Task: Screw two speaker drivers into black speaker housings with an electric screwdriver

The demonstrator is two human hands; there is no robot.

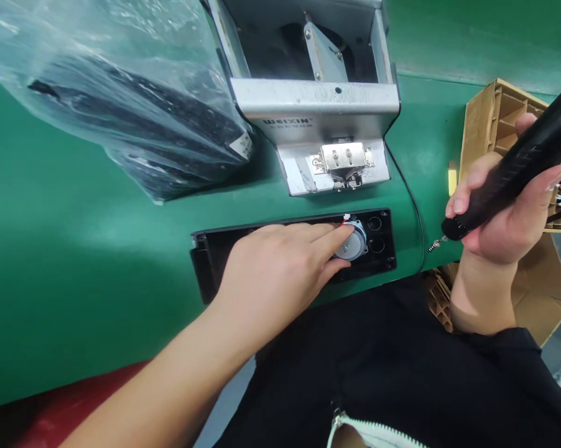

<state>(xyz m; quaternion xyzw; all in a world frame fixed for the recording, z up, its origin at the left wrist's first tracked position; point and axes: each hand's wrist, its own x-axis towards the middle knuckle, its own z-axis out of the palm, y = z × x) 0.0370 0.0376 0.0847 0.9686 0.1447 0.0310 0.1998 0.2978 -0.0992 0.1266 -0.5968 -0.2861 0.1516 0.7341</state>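
A round metal speaker sits in a black plastic panel at the middle of the frame, on the green surface. The left hand lies open over it, with fingers touching its edge. At right, the right hand is closed around a black electric screwdriver, whose long body slants down to the left, with its tip pointing toward the panel.

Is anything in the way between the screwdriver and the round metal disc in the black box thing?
Yes. A thin black cable runs between the tip of the electric screwdriver in the right hand and the black panel. Left-hand fingers also partly cover the round metal disc.
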